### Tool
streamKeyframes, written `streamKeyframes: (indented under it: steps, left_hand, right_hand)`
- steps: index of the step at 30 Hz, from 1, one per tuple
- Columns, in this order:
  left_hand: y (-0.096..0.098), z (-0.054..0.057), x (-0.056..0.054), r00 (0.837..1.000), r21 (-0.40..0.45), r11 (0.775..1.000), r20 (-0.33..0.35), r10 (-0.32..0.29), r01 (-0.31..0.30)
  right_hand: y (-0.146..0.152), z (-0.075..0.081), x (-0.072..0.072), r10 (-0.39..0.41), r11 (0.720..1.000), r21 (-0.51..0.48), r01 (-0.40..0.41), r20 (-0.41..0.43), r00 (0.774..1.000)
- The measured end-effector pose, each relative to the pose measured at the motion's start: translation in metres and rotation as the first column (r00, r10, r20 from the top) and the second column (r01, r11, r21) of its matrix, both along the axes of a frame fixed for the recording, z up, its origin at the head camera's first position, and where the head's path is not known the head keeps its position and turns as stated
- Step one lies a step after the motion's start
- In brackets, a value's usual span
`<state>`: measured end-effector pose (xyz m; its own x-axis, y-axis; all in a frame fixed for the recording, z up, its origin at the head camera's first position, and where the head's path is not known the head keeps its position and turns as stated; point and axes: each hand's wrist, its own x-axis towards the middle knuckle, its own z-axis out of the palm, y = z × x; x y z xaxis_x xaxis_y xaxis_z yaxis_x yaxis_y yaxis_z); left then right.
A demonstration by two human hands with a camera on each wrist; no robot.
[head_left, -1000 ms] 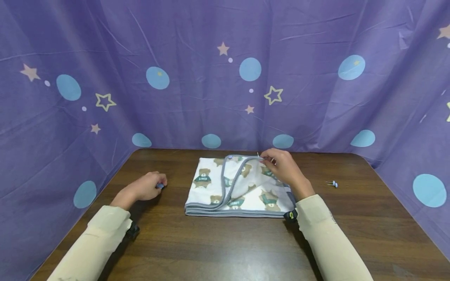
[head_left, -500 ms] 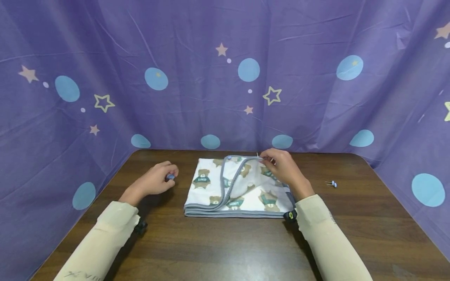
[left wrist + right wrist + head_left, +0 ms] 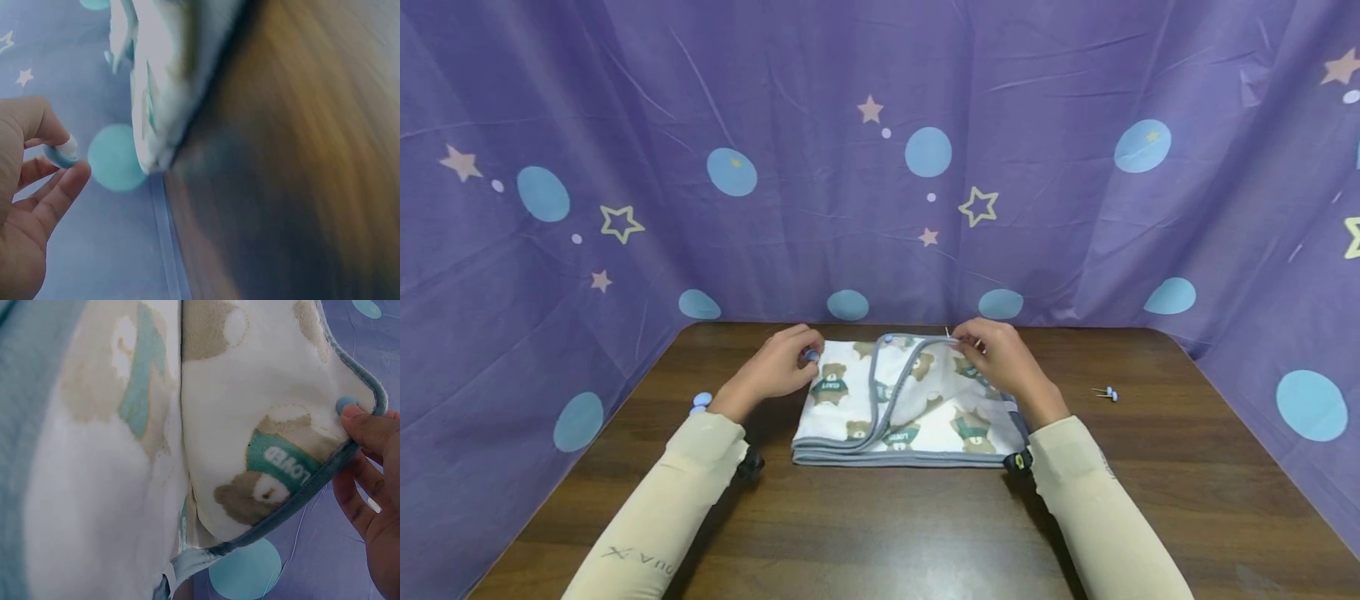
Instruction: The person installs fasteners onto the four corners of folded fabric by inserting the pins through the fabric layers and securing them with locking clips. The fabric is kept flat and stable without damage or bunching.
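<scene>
A folded white blanket (image 3: 850,400) with brown bears and grey-blue trim lies on the table. My right hand (image 3: 996,346) pinches its lifted far corner. In the right wrist view, a round blue pin head (image 3: 345,405) sits at that thumb tip; a thin pin shaft (image 3: 947,332) sticks up beside the fingers in the head view. Another blue head (image 3: 889,337) shows on the blanket's far edge. My left hand (image 3: 782,362), beside the blanket's far left corner, holds a blue-headed pin (image 3: 61,155) between thumb and fingers. The pin's shaft cannot be made out.
Loose blue-headed pins (image 3: 702,402) lie on the table behind the left wrist. Further pins with metal shafts (image 3: 1107,393) lie to the right of the blanket. A purple curtain (image 3: 805,250) with stars and dots encloses the back and sides of the wooden table (image 3: 880,533).
My left hand has travelled right and away from me with the pin, up to the blanket's left corner, uncovering pins behind it. The right hand keeps its grip, nearly still.
</scene>
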<state>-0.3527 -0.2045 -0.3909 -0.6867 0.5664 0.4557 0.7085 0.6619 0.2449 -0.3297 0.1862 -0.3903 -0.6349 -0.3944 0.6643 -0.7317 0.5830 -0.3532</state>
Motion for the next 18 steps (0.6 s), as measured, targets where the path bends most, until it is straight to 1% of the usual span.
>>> streamKeyframes:
  steps: [4,7,11,15,18]
  left_hand:
    - [0.02,-0.001,-0.006,1.0,0.073,0.997,-0.002,-0.011,0.011]
    - [0.036,-0.003,-0.01,1.0,0.124,0.992,0.026,0.001,-0.004]
    - [0.055,-0.005,-0.016,0.997,0.165,0.986,0.078,0.019,-0.032]
    - [0.076,-0.006,-0.021,0.995,0.208,0.977,0.101,0.023,-0.044]
    - [0.092,-0.007,-0.025,0.993,0.259,0.965,0.113,0.016,-0.045]
  right_hand:
    - [0.0,0.0,0.0,0.001,1.0,0.008,-0.001,0.003,1.0]
    - [0.0,0.0,0.0,0.003,1.0,0.015,-0.003,0.007,1.0]
    - [0.0,0.0,-0.001,0.007,1.0,0.022,-0.007,0.005,1.0]
    - [-0.001,0.001,-0.001,0.009,0.999,0.038,-0.008,-0.003,1.0]
    - [-0.001,0.0,-0.001,0.004,0.999,0.053,-0.004,-0.007,1.0]
